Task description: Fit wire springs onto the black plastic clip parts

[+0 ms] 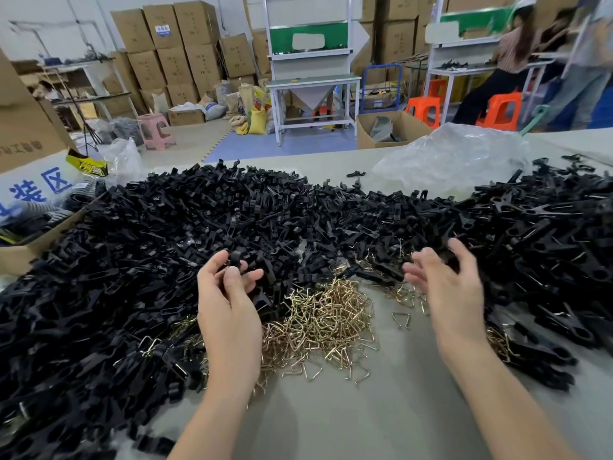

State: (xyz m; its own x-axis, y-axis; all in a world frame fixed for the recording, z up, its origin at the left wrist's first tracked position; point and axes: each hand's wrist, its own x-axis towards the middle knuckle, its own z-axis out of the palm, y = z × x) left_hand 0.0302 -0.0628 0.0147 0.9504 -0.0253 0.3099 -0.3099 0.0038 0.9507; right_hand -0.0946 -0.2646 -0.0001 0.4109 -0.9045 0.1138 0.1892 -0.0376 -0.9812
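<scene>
A grey-green counter (381, 410) fills the lower half of the frame. On it at upper right lies a crumpled clear plastic bag (454, 154). At the left edge stands an open cardboard box (30, 134) with blue characters printed on its flap. Across the upper left, brown cartons (172, 51) are stacked high against the wall. A pink stool (156, 129) stands on the floor below them, with a yellow sack (257, 121) to its right. A white workbench (311, 83) stands at upper centre, and an open carton (394, 127) sits on the floor just right of it. Two orange stools (426, 109) (499, 109) stand at upper right, near blurred people (510, 51).
</scene>
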